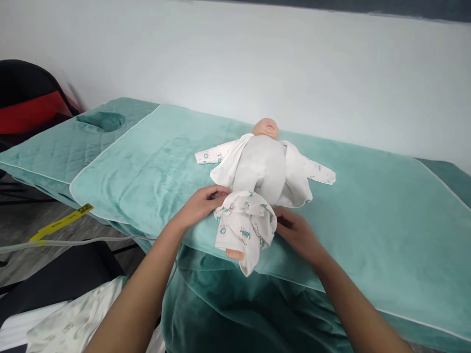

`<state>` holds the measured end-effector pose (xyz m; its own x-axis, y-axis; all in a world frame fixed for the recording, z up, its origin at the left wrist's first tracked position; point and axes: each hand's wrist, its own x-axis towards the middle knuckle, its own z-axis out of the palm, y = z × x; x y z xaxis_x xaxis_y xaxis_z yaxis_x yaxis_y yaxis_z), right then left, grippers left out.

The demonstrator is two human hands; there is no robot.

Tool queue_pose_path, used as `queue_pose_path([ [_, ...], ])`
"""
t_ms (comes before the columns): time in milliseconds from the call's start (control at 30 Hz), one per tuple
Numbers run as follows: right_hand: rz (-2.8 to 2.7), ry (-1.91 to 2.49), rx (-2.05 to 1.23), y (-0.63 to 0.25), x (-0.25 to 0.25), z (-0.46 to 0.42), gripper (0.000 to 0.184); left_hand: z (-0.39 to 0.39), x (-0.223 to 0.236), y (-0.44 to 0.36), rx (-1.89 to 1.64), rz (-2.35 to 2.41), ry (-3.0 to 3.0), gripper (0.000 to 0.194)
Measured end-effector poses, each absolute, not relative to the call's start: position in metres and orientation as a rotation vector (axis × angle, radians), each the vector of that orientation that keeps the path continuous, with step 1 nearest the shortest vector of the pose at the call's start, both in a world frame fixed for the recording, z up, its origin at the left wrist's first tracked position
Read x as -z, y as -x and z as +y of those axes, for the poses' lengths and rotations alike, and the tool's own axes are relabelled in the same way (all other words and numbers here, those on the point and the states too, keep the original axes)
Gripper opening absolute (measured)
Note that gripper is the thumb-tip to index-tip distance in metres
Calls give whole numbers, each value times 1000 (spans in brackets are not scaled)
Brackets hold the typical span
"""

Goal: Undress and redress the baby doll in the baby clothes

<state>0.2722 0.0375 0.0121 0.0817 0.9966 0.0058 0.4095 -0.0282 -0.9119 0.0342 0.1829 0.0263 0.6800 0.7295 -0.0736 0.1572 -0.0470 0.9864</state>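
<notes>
A baby doll (259,162) lies on its back on a green-covered bed, head toward the wall. Its white jacket (225,162) is spread open, the printed sleeves stretched out to both sides. White printed baby pants (245,223) are bunched around the doll's legs at the near edge, and a bit of foot shows at one leg opening. My left hand (203,207) pinches the pants at their upper left edge. On the other side, my right hand (296,233) has its fingers curled at the right edge of the pants, the fingertips partly hidden behind the fabric.
The green bed cover (375,220) hangs down at the front. A face hole (101,121) is at the bed's left end. Lower left, a black chair (69,274) holds a patterned cloth (79,314). A cable (91,241) with a yellow tag (61,224) crosses the left side.
</notes>
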Motion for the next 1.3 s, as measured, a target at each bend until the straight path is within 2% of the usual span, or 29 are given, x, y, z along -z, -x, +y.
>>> queue_pose_path([
  [133,-1457,1428,-1165,-272,-19,25,18,185,-23,-24,-450,676,-1598,28],
  [367,-1417,1713,-1152,-259,-19,14,32,179,-16,-25,-481,682,-1556,28],
  [733,-1241,1636,-1425,-266,-18,8,21,184,-9,-18,-432,555,-1547,25],
  [933,-1276,1707,-1197,-258,-9,7,15,186,-14,-16,-362,497,-1658,17],
  [1067,-1401,1619,-844,-259,4,2,9,188,-15,-15,-350,465,-1627,17],
  [1300,-1537,1664,-240,-263,9,12,12,179,-15,-20,-440,530,-1644,19],
])
